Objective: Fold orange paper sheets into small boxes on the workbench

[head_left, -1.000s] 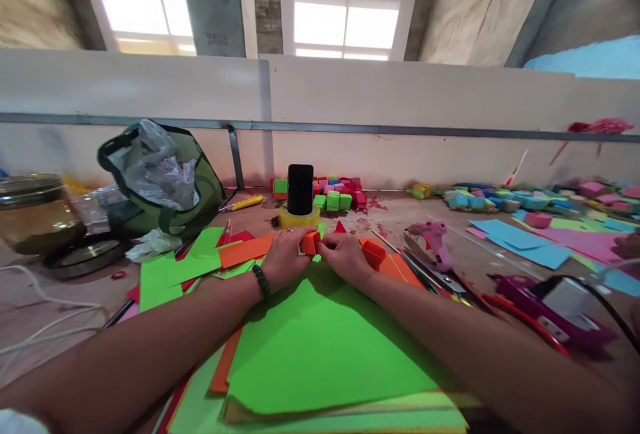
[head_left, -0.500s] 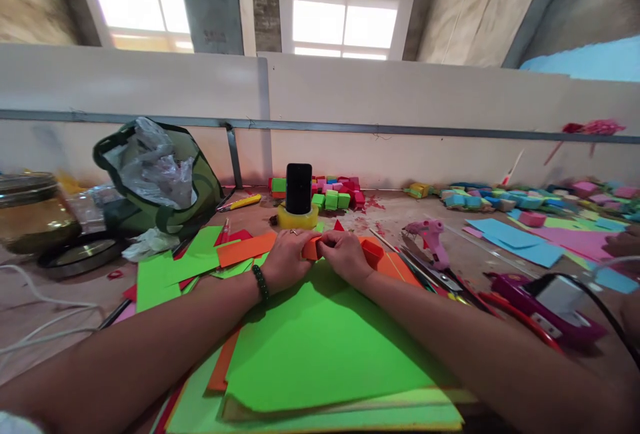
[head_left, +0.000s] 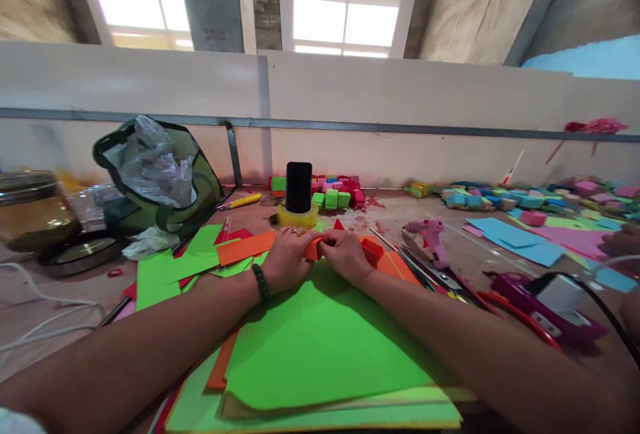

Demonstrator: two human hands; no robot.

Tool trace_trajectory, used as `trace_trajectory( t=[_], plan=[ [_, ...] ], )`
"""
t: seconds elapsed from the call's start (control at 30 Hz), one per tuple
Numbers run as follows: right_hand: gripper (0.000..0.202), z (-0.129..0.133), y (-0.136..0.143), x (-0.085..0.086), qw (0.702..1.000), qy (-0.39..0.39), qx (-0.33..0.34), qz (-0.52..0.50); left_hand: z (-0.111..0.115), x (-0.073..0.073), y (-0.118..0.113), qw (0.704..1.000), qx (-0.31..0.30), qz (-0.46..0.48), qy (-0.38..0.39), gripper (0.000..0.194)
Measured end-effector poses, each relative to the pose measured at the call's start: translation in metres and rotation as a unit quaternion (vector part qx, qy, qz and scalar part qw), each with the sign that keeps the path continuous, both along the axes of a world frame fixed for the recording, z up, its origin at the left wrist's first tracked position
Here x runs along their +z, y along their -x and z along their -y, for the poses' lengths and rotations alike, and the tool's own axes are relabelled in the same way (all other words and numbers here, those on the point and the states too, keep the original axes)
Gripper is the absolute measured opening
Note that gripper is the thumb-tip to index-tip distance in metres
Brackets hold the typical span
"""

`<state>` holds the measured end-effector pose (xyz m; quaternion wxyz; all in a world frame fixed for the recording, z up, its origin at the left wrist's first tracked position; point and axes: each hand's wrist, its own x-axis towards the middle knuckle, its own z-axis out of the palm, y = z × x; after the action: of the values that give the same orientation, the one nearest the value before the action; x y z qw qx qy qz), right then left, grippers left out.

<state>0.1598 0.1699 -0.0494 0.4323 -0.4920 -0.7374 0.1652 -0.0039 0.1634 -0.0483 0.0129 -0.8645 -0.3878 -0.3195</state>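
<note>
A small folded piece of orange paper (head_left: 312, 249) is pinched between my two hands, over the far edge of a stack of green paper sheets (head_left: 330, 341). My left hand (head_left: 289, 255) grips its left side, a dark bead bracelet on the wrist. On its right side the fingertips of my right hand (head_left: 346, 255) press together. Just right of that hand lies an orange folded paper box (head_left: 372, 251). Left of my left hand is an orange paper strip (head_left: 245, 249) on green pieces.
A phone (head_left: 299, 187) stands in a yellow tape roll (head_left: 297, 217) ahead, before several small paper boxes (head_left: 340, 194). To the right are a pink glue gun (head_left: 432, 239), scissors (head_left: 445, 279) and a purple power strip (head_left: 550, 314). A green bag (head_left: 200, 187) and jar (head_left: 35, 211) stand left. Another person's hand (head_left: 623, 242) shows far right.
</note>
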Motion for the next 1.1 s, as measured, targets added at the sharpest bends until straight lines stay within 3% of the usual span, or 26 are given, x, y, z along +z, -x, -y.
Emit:
trace_trajectory(
  t=[0.43,0.73,1.1],
  plan=[
    [0.029,0.0086,0.0020,0.0073,0.998,0.001,0.050,-0.026,-0.0012,0.0022,0.0014,0.999,0.019,0.012,0.035,0.049],
    [0.026,0.0035,0.0004,0.0034,1.000,-0.005,0.011,-0.014,0.0010,0.0031,0.0001,1.000,0.018,-0.003,0.026,0.045],
    [0.020,0.0014,0.0021,-0.0009,0.999,-0.004,0.010,0.051,0.0042,0.0048,-0.0010,1.000,0.009,-0.009,0.025,0.045]
  ],
)
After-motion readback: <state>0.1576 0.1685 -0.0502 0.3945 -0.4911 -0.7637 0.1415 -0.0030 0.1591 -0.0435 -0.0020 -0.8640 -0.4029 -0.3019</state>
